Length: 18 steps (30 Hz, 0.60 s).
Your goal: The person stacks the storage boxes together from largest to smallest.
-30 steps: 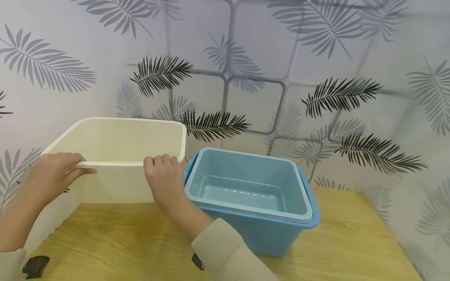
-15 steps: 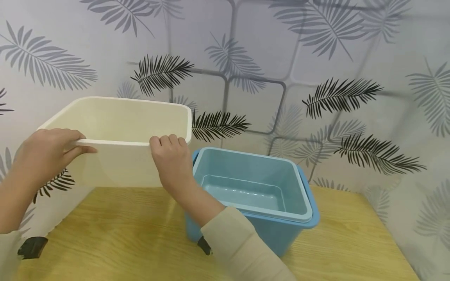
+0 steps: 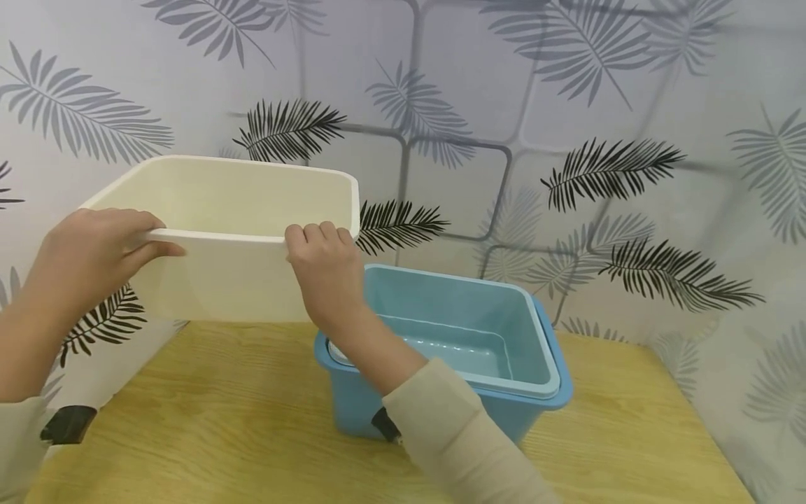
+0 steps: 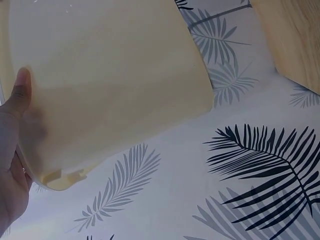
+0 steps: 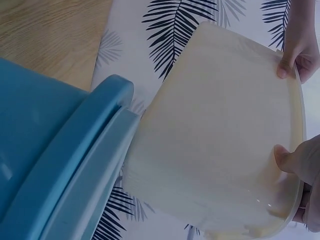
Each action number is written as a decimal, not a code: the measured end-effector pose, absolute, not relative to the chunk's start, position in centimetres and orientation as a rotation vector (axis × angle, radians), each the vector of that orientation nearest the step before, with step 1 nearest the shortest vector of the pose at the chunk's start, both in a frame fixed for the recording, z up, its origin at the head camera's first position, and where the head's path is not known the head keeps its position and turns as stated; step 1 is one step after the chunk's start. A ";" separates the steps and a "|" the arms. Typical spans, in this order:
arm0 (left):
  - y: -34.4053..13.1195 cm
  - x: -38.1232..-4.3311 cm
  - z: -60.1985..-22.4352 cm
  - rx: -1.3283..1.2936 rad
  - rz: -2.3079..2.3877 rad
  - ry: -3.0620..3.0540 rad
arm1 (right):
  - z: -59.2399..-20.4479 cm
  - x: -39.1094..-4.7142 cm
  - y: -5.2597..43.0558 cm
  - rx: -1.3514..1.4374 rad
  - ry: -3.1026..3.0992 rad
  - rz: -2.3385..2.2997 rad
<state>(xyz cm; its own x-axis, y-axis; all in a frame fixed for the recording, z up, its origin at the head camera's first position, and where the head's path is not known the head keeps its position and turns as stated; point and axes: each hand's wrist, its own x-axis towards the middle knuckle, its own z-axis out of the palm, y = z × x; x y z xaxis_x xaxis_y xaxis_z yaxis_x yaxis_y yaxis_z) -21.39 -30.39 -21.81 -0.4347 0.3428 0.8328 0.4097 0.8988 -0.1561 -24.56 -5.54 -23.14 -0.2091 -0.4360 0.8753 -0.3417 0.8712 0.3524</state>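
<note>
Both hands hold a cream plastic storage bin [image 3: 220,276] by its near rim, raised above the table on the left in the head view. My left hand [image 3: 94,255] pinches the rim near its left corner, thumb on the outer wall. Toward the right corner, my right hand [image 3: 327,276] grips the same rim with fingers curled over the edge. The right wrist view shows the bin's outer wall [image 5: 215,120] with both thumbs against it. Right of the cream bin, a light blue bin [image 3: 460,301] sits nested inside a darker blue bin [image 3: 359,399].
The blue bins stand on a wood-grain table [image 3: 220,413], partly behind my right forearm. A wall with leaf-print covering [image 3: 453,84] rises behind the table. Black straps [image 3: 69,424] show at the wrists.
The cream bin has risen from low over the table and shifted to the right, with both hands on its rim. The blue bins have stayed in place.
</note>
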 end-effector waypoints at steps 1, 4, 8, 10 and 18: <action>-30.2 -21.5 -21.8 -0.551 -0.084 -2.052 | -23.1 -24.5 -5.3 0.580 -1.820 -0.094; -29.7 -21.8 -21.7 -0.571 -0.091 -2.028 | -22.9 -24.5 -4.7 0.580 -1.829 -0.078; -28.8 -22.0 -21.6 -0.591 -0.105 -2.014 | -22.8 -24.5 -3.8 0.572 -1.814 -0.063; -28.3 -22.0 -21.5 -0.587 -0.107 -2.015 | -22.7 -24.4 -3.3 0.579 -1.817 -0.055; -25.6 -21.8 -21.3 -0.565 -0.113 -2.001 | -22.8 -24.7 -1.1 0.609 -1.847 -0.008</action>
<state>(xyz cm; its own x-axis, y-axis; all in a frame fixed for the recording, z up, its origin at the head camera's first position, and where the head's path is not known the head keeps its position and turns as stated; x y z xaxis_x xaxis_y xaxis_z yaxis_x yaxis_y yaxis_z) -21.77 -25.59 -21.32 -0.3801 0.3415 0.8596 0.4360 0.8858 -0.1591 -24.69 -1.13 -22.75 -0.2319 -0.4100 0.8821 -0.4025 0.8660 0.2967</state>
